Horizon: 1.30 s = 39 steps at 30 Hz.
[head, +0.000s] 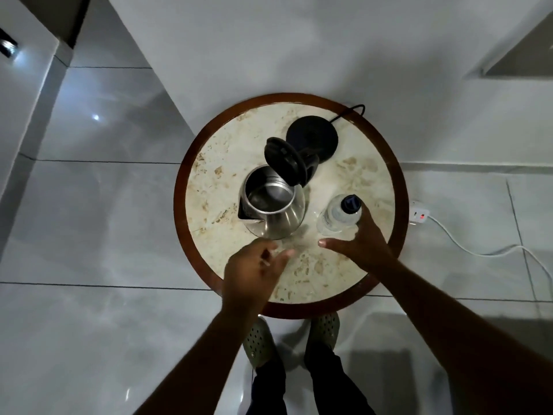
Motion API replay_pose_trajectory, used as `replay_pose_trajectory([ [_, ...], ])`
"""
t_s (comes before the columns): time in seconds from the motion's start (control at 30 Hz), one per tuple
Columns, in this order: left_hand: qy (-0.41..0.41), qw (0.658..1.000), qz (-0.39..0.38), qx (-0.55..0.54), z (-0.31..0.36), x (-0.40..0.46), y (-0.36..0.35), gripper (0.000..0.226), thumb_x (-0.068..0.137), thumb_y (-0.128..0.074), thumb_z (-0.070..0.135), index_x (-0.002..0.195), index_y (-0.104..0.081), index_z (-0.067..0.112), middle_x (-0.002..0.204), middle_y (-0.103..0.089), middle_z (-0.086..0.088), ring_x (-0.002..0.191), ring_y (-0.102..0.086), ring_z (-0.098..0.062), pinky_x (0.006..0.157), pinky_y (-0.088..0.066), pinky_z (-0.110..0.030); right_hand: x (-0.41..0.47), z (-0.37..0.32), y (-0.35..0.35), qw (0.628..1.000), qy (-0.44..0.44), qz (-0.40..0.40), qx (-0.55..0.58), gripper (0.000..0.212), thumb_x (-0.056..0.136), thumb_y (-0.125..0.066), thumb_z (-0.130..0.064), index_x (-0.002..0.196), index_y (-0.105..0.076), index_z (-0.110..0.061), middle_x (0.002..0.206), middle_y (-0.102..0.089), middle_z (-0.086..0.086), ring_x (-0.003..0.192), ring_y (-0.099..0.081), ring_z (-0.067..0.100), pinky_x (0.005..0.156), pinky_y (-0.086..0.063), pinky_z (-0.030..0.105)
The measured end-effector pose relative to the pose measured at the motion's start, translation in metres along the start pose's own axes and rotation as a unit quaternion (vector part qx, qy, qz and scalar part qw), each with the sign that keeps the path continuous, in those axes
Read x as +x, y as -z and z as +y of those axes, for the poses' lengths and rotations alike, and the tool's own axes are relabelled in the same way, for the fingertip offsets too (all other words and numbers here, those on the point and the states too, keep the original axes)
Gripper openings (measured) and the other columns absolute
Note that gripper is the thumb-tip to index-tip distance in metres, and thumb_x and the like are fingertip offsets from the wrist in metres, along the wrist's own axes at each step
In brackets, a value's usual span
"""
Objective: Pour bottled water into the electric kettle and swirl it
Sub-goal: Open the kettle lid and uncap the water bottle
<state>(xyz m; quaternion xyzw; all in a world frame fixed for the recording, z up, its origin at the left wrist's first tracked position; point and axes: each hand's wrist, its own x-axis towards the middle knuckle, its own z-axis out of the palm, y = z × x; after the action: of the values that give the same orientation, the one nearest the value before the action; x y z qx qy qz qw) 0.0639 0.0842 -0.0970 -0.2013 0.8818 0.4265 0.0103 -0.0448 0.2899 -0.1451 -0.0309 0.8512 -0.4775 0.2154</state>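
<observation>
A steel electric kettle (273,206) stands on the round marble table (371,181) with its black lid (284,161) flipped up and its spout pointing left. To its right stands a clear water bottle (338,218) with a dark blue cap (350,203) on. My right hand (359,242) reaches the bottle's near side, fingers at its wall, thumb spread toward the left. My left hand (254,269) hovers just in front of the kettle, fingers loosely apart and holding nothing.
The kettle's black power base (312,136) lies at the back of the table, its cord running off the far edge. A white power strip (420,215) with a red light and a white cable lie on the tiled floor to the right. My feet stand under the table's near edge.
</observation>
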Motion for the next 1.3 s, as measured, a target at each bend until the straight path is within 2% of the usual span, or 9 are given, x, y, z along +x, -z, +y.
replay_pose_trajectory([
  [0.1, -0.246, 0.963, -0.026, 0.103, 0.055, 0.031, -0.004, 0.036, 0.094, -0.061, 0.034, 0.126, -0.06, 0.018, 0.109, -0.071, -0.002, 0.092, -0.065, -0.012, 0.074, -0.051, -0.018, 0.008, -0.004, -0.017, 0.995, 0.031, 0.085, 0.048, 0.1, 0.054, -0.082, -0.058, 0.137, -0.031, -0.032, 0.121, -0.049, -0.024, 0.11, -0.048, -0.011, 0.087, -0.035, 0.004],
  [0.27, -0.405, 0.829, -0.173, 0.346, 0.109, 0.1, -0.012, 0.055, 0.087, -0.058, -0.001, 0.14, -0.05, 0.013, 0.123, -0.061, -0.015, 0.102, -0.065, -0.033, 0.081, -0.058, -0.043, 0.022, -0.002, -0.023, 0.991, 0.04, 0.119, 0.044, 0.077, 0.065, -0.085, -0.038, 0.127, -0.04, -0.031, 0.106, -0.055, -0.029, 0.089, -0.055, -0.014, 0.073, -0.037, 0.0],
  [0.37, -0.434, 0.768, -0.224, 0.414, 0.108, 0.117, -0.01, 0.054, 0.086, -0.059, -0.001, 0.138, -0.051, 0.013, 0.112, -0.066, -0.015, 0.091, -0.068, -0.033, 0.073, -0.058, -0.043, 0.022, 0.0, -0.022, 0.992, 0.038, 0.111, 0.053, 0.069, 0.063, -0.083, -0.04, 0.119, -0.043, -0.039, 0.094, -0.059, -0.04, 0.091, -0.055, -0.02, 0.065, -0.042, -0.002],
  [0.7, -0.43, 0.789, -0.205, 0.388, 0.096, 0.1, -0.021, 0.057, 0.076, -0.067, -0.007, 0.128, -0.049, 0.008, 0.112, -0.061, -0.015, 0.075, -0.068, -0.03, 0.059, -0.06, -0.04, 0.021, 0.001, -0.03, 0.989, 0.02, 0.138, 0.041, 0.068, 0.056, -0.084, -0.052, 0.104, -0.037, -0.051, 0.094, -0.057, -0.044, 0.087, -0.056, -0.019, 0.06, -0.043, 0.0],
  [0.93, -0.528, 0.631, -0.239, 0.515, 0.107, 0.111, -0.006, 0.037, 0.1, -0.038, 0.032, 0.126, -0.043, 0.006, 0.114, -0.056, -0.018, 0.078, -0.065, -0.032, 0.059, -0.054, -0.04, 0.019, 0.004, -0.036, 0.992, 0.055, 0.115, 0.004, 0.059, 0.057, -0.084, -0.038, 0.097, -0.04, -0.04, 0.077, -0.053, -0.025, 0.078, -0.056, -0.017, 0.056, -0.041, 0.001],
  [1.0, -0.482, 0.654, -0.235, 0.534, 0.11, 0.109, -0.01, 0.048, 0.102, -0.028, 0.045, 0.122, -0.048, 0.007, 0.112, -0.06, -0.017, 0.082, -0.065, -0.031, 0.059, -0.05, -0.037, 0.016, 0.006, -0.041, 0.992, 0.058, 0.115, -0.005, 0.063, 0.058, -0.085, -0.039, 0.106, -0.048, -0.025, 0.082, -0.053, -0.023, 0.071, -0.058, -0.008, 0.057, -0.042, 0.005],
  [1.07, -0.392, 0.723, -0.216, 0.526, 0.114, 0.096, -0.019, 0.056, 0.099, -0.027, 0.053, 0.114, -0.057, 0.007, 0.1, -0.065, -0.012, 0.08, -0.065, -0.027, 0.058, -0.041, -0.033, 0.014, 0.008, -0.044, 0.991, 0.059, 0.123, 0.002, 0.073, 0.058, -0.083, -0.047, 0.115, -0.05, -0.016, 0.087, -0.053, -0.022, 0.071, -0.056, -0.008, 0.058, -0.043, 0.005],
  [1.17, -0.282, 0.807, -0.186, 0.484, 0.118, 0.082, -0.029, 0.067, 0.094, -0.028, 0.064, 0.098, -0.066, 0.009, 0.082, -0.065, -0.007, 0.071, -0.057, -0.024, 0.062, -0.04, -0.033, 0.011, 0.009, -0.045, 0.989, 0.075, 0.124, 0.01, 0.048, 0.061, -0.073, -0.052, 0.092, -0.059, -0.019, 0.081, -0.054, -0.017, 0.064, -0.055, -0.01, 0.053, -0.038, 0.003],
  [1.3, -0.348, 0.827, -0.179, 0.403, 0.113, 0.076, -0.014, 0.054, 0.09, -0.053, 0.054, 0.122, -0.053, 0.011, 0.113, -0.063, -0.014, 0.094, -0.067, -0.032, 0.074, -0.053, -0.041, 0.012, 0.003, -0.046, 0.988, 0.082, 0.131, 0.008, 0.05, 0.071, -0.07, -0.049, 0.107, -0.052, -0.018, 0.089, -0.061, -0.015, 0.07, -0.058, -0.005, 0.057, -0.04, 0.004],
])
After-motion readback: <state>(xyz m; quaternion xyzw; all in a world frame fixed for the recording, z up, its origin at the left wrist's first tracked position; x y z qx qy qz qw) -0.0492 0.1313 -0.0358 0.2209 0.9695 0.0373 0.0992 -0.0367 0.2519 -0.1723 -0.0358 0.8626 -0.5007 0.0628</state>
